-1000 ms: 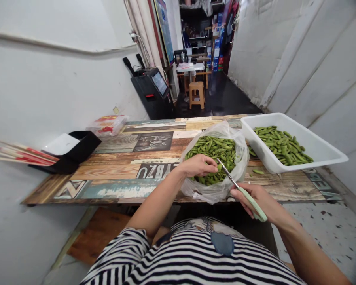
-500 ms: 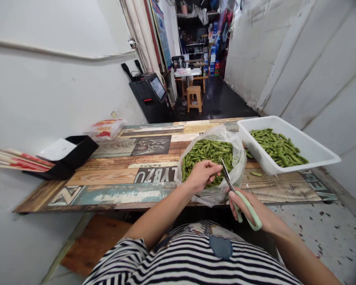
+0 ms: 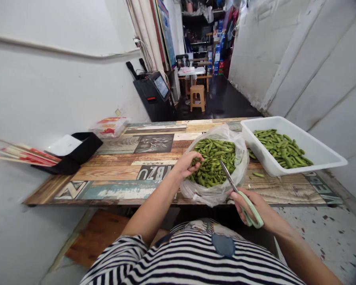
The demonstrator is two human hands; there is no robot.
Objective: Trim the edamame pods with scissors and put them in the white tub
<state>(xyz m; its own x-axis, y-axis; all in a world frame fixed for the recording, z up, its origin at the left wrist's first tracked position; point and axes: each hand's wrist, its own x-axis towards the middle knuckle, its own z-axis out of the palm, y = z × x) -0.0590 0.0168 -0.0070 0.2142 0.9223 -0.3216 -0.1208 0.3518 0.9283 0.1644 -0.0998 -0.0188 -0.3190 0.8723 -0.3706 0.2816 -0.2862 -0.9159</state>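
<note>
Pods [image 3: 215,168] in the bag [image 3: 242,156], scissors [image 3: 230,181] above

The pods lie before me, beside my curled left hand [image 3: 190,164] and beneath the scissor tips. I'd expect each to be light, firm but bendy, easily bruised, best pinched near its middle. Whether my left fingers pinch one, I cannot tell. My right hand [image 3: 256,206] grips the scissors by their handles, at the bag's near right edge.

One view from the head, forward and down, close above the tabletop [image 3: 154,156]
</note>
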